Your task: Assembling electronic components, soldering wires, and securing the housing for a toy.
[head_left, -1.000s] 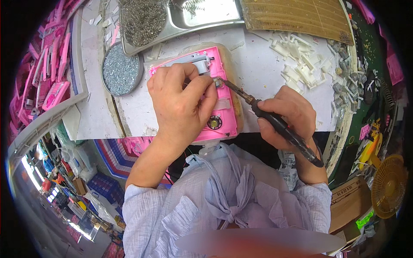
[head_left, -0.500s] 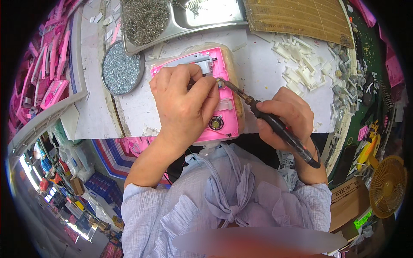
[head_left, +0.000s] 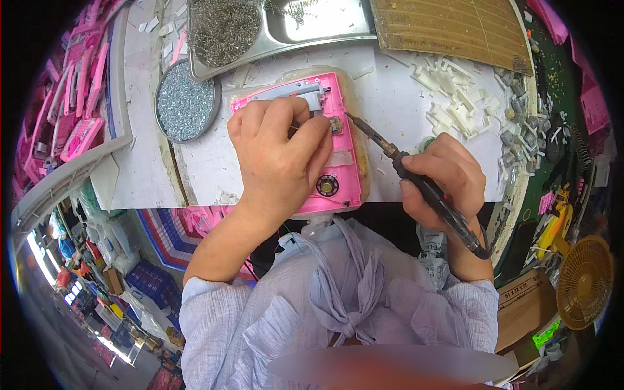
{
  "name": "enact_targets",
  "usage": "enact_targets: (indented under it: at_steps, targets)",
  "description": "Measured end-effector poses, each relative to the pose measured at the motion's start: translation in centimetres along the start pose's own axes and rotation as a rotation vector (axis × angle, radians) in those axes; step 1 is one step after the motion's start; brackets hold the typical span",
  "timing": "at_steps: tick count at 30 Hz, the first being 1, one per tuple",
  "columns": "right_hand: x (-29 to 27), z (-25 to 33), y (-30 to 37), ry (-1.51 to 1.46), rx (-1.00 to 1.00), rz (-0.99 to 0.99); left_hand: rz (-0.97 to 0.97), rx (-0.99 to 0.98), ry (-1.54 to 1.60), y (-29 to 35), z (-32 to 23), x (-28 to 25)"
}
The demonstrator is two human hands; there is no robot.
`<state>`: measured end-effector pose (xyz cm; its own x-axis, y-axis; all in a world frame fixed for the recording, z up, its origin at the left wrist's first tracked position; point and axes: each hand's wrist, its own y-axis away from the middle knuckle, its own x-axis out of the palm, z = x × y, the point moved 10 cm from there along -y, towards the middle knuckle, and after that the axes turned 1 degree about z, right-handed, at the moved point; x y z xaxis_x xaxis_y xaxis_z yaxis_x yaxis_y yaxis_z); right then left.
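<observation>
Head | pink casing [head_left: 349, 179] under left hand [head_left: 279, 146], left of right hand [head_left: 448, 179] gripping soldering iron [head_left: 455, 224] | left hand's hold unclear

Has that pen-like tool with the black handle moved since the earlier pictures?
Yes: judged against the white plastic pieces, the pen-like tool has shifted slightly right, toward them.

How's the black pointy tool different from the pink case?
The pointy tool is long and thin; the pink case is broad. The tool is mostly black; the case is bright pink. The right hand grips the tool; the case lies beneath the left hand. Hands partly cover both.
</observation>
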<state>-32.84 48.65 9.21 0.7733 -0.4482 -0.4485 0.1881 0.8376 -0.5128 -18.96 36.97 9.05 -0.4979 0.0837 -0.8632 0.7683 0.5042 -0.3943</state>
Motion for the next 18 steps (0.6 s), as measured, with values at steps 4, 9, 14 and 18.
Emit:
enact_targets:
  at_steps: [4, 9, 14, 18]
  targets:
    - [0.07, 0.08, -0.01, 0.0, -0.004, 0.004, 0.005, 0.008, -0.027, -0.03, -0.11, 0.01]
    - [-0.19, 0.26, 0.1, -0.003, -0.01, 0.007, 0.021, 0.008, -0.045, 0.0, -0.24, 0.0]
    - [-0.58, 0.34, 0.25, -0.004, -0.009, 0.008, 0.041, 0.012, -0.061, -0.11, -0.36, -0.06]
    - [-0.72, 0.65, 0.08, 0.02, -0.022, 0.018, 0.031, 0.021, -0.068, -0.12, -0.45, -0.19]
